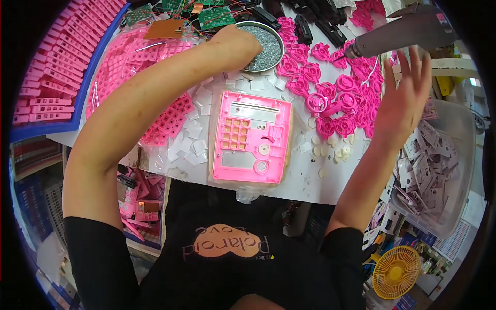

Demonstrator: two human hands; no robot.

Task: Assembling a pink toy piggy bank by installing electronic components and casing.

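Observation:
My left hand (236,47) is curled over the left side of a round metal bowl of small silvery screws (267,49). Its fingers bend down, and whatever they hold is hidden. On the right, my right hand (405,95) is raised with its fingers apart, just below a grey electric screwdriver (400,39). A pink plastic casing (251,137) lies between my arms on a pad. It has a grid of square key openings, two silvery plates and a small white disc.
Pink ring-shaped parts (343,88) spread across the right of the table, with whitish discs (338,150) nearby. Pink keypads (163,121) and white squares (194,139) lie left. Green circuit boards (217,18) sit behind. A blue tray (85,98) and a clear bin (460,196) flank the table.

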